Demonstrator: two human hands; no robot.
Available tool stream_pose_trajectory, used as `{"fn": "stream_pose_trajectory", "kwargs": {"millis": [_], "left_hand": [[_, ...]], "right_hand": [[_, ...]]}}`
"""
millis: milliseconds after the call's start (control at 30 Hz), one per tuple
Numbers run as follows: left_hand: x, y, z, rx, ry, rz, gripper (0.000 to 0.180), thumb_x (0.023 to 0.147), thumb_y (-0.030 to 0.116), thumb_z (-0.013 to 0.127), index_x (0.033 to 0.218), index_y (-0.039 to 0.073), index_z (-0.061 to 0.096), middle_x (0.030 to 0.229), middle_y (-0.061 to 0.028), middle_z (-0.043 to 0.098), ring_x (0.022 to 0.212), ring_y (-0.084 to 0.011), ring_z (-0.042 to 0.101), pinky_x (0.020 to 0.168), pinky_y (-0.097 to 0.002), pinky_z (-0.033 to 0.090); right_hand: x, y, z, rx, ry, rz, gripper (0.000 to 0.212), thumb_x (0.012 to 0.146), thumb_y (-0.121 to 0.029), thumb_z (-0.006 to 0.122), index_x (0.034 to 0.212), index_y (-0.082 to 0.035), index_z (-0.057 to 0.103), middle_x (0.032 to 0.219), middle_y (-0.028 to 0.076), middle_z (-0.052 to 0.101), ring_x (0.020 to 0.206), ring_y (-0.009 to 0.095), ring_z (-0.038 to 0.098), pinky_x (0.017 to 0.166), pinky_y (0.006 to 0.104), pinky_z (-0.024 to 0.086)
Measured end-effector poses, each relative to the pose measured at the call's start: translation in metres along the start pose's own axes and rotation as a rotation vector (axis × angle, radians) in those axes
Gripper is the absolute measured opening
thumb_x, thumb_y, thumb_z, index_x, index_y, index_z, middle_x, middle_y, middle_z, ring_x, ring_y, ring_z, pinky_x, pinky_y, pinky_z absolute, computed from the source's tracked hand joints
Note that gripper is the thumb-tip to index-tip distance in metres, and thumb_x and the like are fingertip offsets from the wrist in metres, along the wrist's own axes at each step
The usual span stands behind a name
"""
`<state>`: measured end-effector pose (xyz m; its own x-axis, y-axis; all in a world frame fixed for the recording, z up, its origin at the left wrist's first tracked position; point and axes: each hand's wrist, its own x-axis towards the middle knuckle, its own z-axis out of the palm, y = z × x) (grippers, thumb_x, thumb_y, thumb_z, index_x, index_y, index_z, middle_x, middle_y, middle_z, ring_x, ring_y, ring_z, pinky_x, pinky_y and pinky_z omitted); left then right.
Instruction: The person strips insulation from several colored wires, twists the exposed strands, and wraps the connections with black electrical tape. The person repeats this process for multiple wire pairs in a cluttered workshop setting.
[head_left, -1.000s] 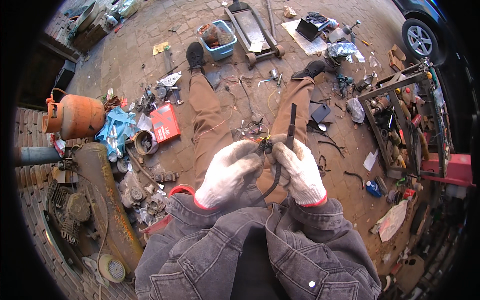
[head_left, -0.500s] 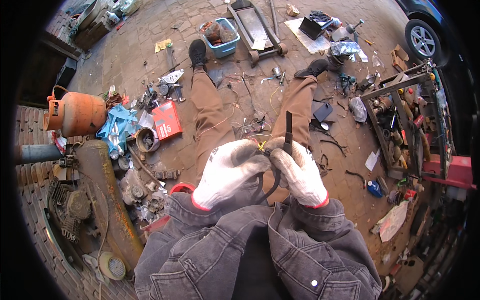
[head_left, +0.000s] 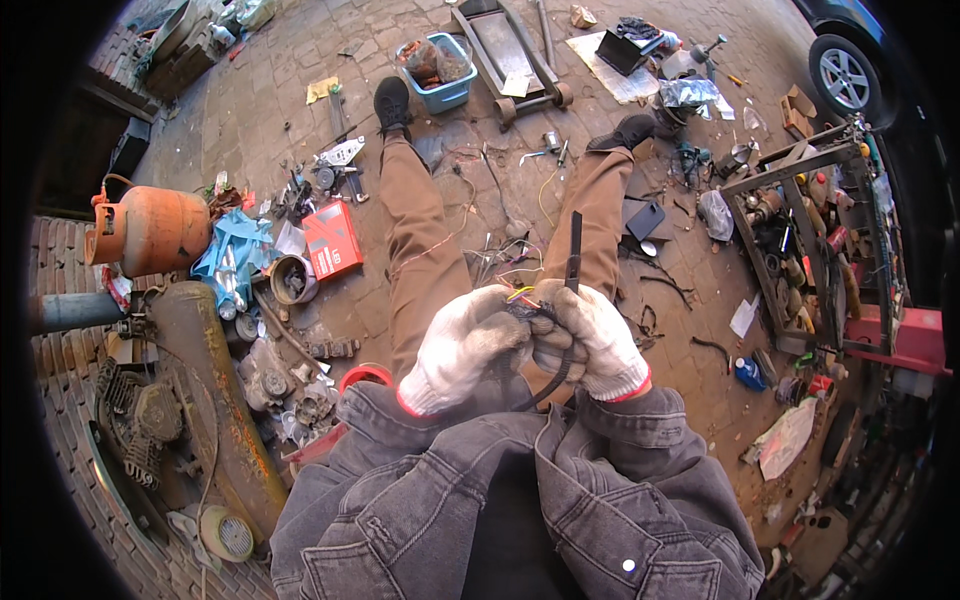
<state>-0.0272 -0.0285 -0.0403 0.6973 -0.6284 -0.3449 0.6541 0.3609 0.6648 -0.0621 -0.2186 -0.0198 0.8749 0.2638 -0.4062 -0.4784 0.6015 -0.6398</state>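
Both my hands wear white knit gloves with red cuffs and meet between my knees. The fingers of my left hand (head_left: 458, 343) are closed on a bundle of thin coloured wires (head_left: 519, 293), yellow and red among them. Against it, my right hand (head_left: 600, 342) pinches a narrow black strip (head_left: 575, 245), which stands up past the fingers. A dark loop of it hangs below the hands. The fingertips partly hide where strip and wires meet. Loose wire ends (head_left: 500, 255) run out beyond my hands over the paving.
An orange gas cylinder (head_left: 165, 228), a red box (head_left: 332, 242) and a rusty tank (head_left: 205, 370) stand left. Ahead are a blue basket (head_left: 447, 97) and a floor jack (head_left: 505, 60). A metal frame (head_left: 735, 240) full of tools is at right, with a phone (head_left: 646, 222) nearer.
My right fingers have curled lower around the strip and wires, and my left hand has rolled slightly. The black loop below has swung to the right.
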Motion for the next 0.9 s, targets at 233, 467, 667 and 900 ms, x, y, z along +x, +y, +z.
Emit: {"fn": "stream_pose_trajectory", "kwargs": {"millis": [233,467,667,900], "left_hand": [[-0.002,0.005,0.002,0.279,0.125,0.182,0.02,0.086,0.009,0.067,0.103,-0.001,0.062,0.085,-0.0048,0.065,0.069,-0.0099,0.058,0.061,-0.0244,0.046],[0.001,-0.002,0.001,-0.08,0.069,0.087,0.028,0.084,0.018,0.068,0.103,-0.001,0.06,0.083,-0.0071,0.065,0.064,-0.0129,0.059,0.058,-0.0249,0.045],[0.007,-0.015,0.005,-0.19,0.156,0.128,0.034,0.086,0.021,0.067,0.108,-0.002,0.055,0.064,-0.0089,0.057,0.051,-0.0178,0.053,0.046,-0.0296,0.04],[0.026,-0.021,0.008,-0.236,-0.121,0.4,0.051,0.093,0.048,0.065,0.067,0.006,0.053,0.055,-0.0064,0.051,0.054,-0.0166,0.047,0.057,-0.0321,0.038]], "right_hand": [[0.004,0.005,0.019,-0.354,0.131,-0.216,0.031,0.086,-0.019,0.075,0.111,-0.006,0.061,0.087,-0.001,0.062,0.064,0.004,0.051,0.052,0.0199,0.038],[0.004,0.017,0.008,-0.411,0.132,-0.189,0.027,0.097,-0.027,0.067,0.108,-0.003,0.061,0.078,0.0,0.062,0.059,0.004,0.05,0.052,0.0198,0.038],[0.01,0.027,-0.006,-0.407,0.1,-0.24,0.028,0.104,-0.034,0.055,0.1,-0.006,0.059,0.066,-0.003,0.054,0.05,0.004,0.043,0.045,0.02,0.033],[0.018,0.027,-0.022,0.456,-0.12,-0.12,0.02,0.105,-0.03,0.049,0.1,-0.012,0.053,0.07,-0.004,0.05,0.057,0.013,0.051,0.051,0.0299,0.042]]}}
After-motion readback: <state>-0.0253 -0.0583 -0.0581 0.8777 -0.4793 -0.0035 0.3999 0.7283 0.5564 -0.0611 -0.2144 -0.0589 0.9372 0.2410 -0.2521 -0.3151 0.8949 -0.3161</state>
